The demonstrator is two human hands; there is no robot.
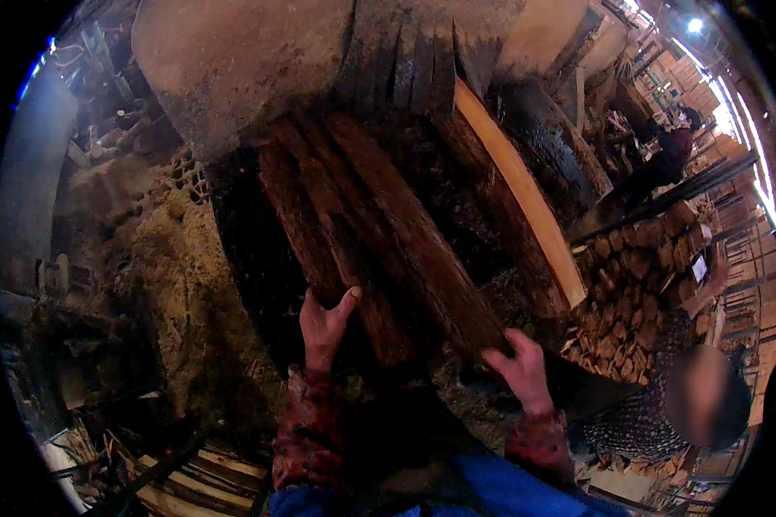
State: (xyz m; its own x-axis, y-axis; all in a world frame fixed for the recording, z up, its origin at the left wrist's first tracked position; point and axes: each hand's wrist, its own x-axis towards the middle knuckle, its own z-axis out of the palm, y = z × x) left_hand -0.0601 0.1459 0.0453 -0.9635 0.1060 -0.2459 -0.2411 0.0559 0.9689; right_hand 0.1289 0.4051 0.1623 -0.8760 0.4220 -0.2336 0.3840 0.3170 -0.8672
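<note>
Several long, rough, dark brown slabs of wood lie side by side before me, running away under a large pale brown sheet-like cover (pixel 250 69). My left hand (pixel 325 329) is at the near end of the left slab (pixel 300 215), thumb on top and fingers partly hidden by it. The near end of the middle slab (pixel 414 233) is in my right hand (pixel 521 366), with the thumb side over its edge. Right of these lies another slab (pixel 491 202) with a bright orange-tan cut face, touched by neither hand.
A person (pixel 642 422) in a patterned top stands close at my right, and another person (pixel 668 155) is farther back. Stacked split wood (pixel 638 276) fills the right side. Pale boards (pixel 203 482) lie at the lower left, below an uneven earthen surface (pixel 177 250).
</note>
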